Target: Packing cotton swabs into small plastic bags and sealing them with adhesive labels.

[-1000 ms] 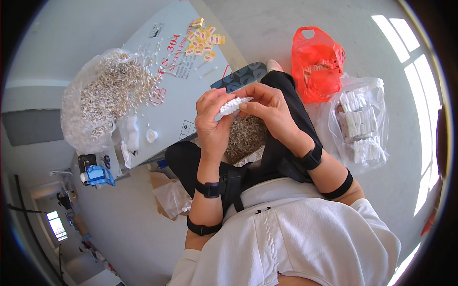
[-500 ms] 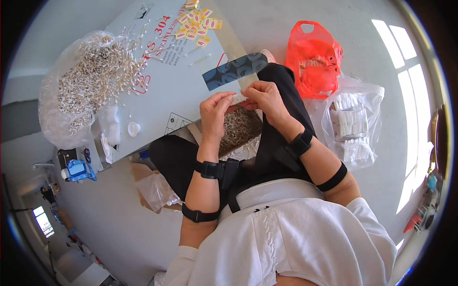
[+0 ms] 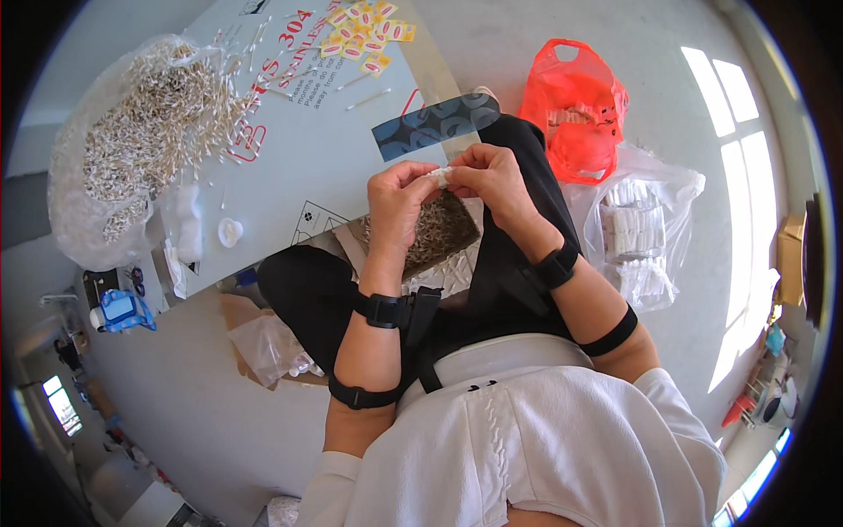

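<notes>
My left hand (image 3: 397,200) and my right hand (image 3: 493,186) meet above my lap, thumbs and fingertips pinched together. Between them is a small bundle of cotton swabs (image 3: 440,177), its white tips showing; the fingers cover much of it. Just under the hands, between my knees, an open box holds many loose cotton swabs (image 3: 437,233). Farther left on the table, a large clear plastic bag (image 3: 75,206) lies open with a heap of cotton swabs (image 3: 154,132) spilling from it.
Yellow-and-white labels (image 3: 362,33) lie at the table's far end. Near its front edge sits a small white dish (image 3: 230,232). A dark patterned strip (image 3: 435,126) crosses the table corner. On the floor right stand a red plastic bag (image 3: 575,114) and a clear bag of white packs (image 3: 634,230).
The two hands have drawn closer together around the swab bundle, and less of it shows now. The whole view has shifted slightly, moving the table things a little left.
</notes>
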Action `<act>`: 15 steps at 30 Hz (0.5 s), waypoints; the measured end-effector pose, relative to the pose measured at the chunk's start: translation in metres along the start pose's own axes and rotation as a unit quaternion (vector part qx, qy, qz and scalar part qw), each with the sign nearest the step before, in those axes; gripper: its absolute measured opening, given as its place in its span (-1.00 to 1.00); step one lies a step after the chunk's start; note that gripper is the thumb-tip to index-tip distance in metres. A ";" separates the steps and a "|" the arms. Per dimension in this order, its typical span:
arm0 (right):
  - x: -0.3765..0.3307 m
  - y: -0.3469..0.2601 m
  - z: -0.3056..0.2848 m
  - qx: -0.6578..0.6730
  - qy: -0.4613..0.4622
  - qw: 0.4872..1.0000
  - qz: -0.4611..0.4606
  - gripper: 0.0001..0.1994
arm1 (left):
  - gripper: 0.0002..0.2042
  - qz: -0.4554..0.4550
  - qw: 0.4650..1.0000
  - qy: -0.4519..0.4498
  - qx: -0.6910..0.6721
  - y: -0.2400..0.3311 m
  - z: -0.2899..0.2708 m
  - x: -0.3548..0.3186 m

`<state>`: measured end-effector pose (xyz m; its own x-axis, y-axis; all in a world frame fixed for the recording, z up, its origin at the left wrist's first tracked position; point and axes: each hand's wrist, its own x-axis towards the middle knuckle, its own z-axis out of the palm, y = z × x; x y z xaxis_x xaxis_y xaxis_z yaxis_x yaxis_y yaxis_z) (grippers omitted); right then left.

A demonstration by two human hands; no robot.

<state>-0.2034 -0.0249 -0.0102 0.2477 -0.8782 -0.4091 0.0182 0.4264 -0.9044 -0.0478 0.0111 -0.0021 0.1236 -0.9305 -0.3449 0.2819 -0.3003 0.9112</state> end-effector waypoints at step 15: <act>0.003 0.007 0.005 -0.074 0.054 0.995 -0.042 -0.87 | -0.93 -0.002 0.999 -0.014 0.035 0.001 0.002 0.010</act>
<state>-0.1976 -0.0232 -0.0169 0.1465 -0.9308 -0.3349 -0.1107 0.3210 -0.9406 -0.0487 0.0014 -0.0042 0.0965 -0.9344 -0.3429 0.2148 -0.3169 0.9238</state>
